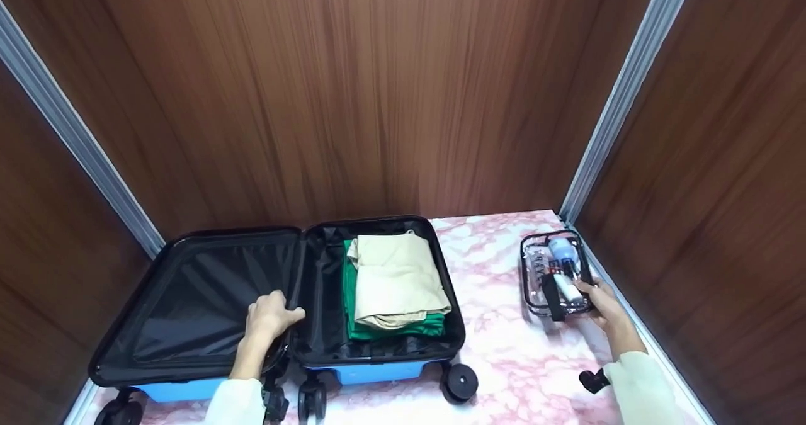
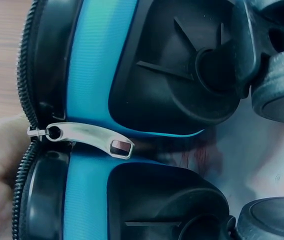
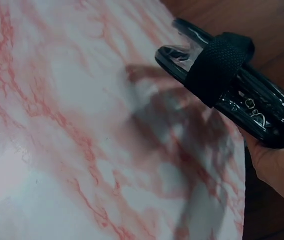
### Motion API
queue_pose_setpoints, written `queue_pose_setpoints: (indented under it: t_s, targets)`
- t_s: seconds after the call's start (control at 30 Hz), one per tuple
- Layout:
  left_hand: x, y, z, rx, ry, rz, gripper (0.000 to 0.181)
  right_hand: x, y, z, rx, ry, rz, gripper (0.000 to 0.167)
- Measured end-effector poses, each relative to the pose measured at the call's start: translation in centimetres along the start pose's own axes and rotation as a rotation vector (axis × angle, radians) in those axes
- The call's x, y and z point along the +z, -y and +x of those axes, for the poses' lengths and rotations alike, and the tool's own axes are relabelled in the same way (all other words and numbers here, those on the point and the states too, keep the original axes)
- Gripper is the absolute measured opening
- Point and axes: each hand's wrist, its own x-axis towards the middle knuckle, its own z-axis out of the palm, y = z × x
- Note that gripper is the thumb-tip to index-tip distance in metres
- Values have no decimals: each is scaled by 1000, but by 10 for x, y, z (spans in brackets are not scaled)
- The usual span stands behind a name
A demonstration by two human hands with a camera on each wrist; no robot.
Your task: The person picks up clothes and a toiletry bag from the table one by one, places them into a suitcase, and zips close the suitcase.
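A blue suitcase lies opened flat, its left half (image 1: 208, 299) bare inside and its right half (image 1: 324, 286) holding a folded beige cloth (image 1: 400, 280) on green cloth (image 1: 359, 330). My left hand (image 1: 267, 321) is at the middle edge between the halves; in the left wrist view a zipper pull (image 2: 92, 137) hangs beside the hand (image 2: 2, 175). At the right, my right hand (image 1: 604, 305) grips a clear black-edged pouch (image 1: 538, 274) with small bottles inside. The right wrist view shows the pouch (image 3: 251, 105) raised off the surface, held by the hand (image 3: 281, 170).
The suitcase wheels (image 1: 459, 383) stick out toward the front. A pink marbled table (image 1: 497, 349) lies under everything, with wood-patterned walls (image 1: 378, 97) behind and at both sides. A small black object (image 1: 592, 381) is at the right sleeve.
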Motion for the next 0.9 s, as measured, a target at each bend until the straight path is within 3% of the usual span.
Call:
queue_pose_setpoints:
  t_s: [0.27,0.9]
  targets:
    - [2,-1,2,3,-5,-5,32,8,10,-9,-43,-10,37,16]
    - [-1,-2,0,10,0,15,36,37,25,-28,-113,10,83,17]
